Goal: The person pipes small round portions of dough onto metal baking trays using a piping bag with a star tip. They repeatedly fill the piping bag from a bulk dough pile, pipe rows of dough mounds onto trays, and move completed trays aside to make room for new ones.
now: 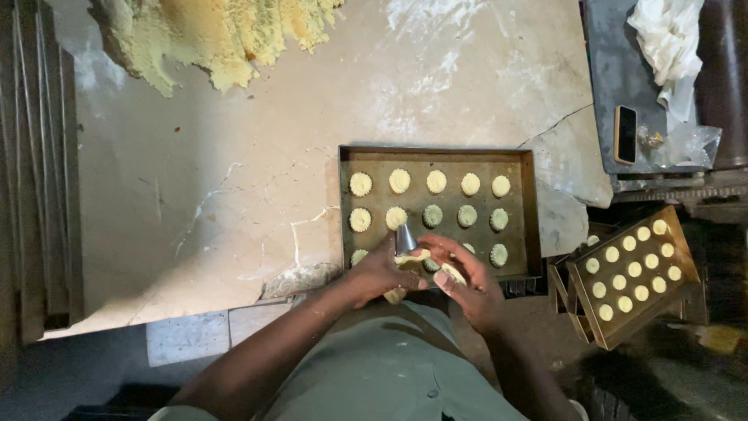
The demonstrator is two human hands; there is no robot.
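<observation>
My left hand (380, 273) grips a small metal cone-shaped mould (405, 237) with pale dough at its base. My right hand (466, 282) is beside it, its fingers closed on a lump of pale yellow dough (450, 272). Both hands hover over the near edge of a dark metal baking tray (526, 209). The tray carries rows of round ridged dough pieces (434, 182), some pale and some greenish in shadow.
A large heap of yellow dough (218, 31) lies at the far end of the cracked stone worktop (234, 179). A second tray of round pieces (631, 273) sits tilted at the right. A phone (625, 134) and crumpled white cloth (666, 39) rest on a grey surface.
</observation>
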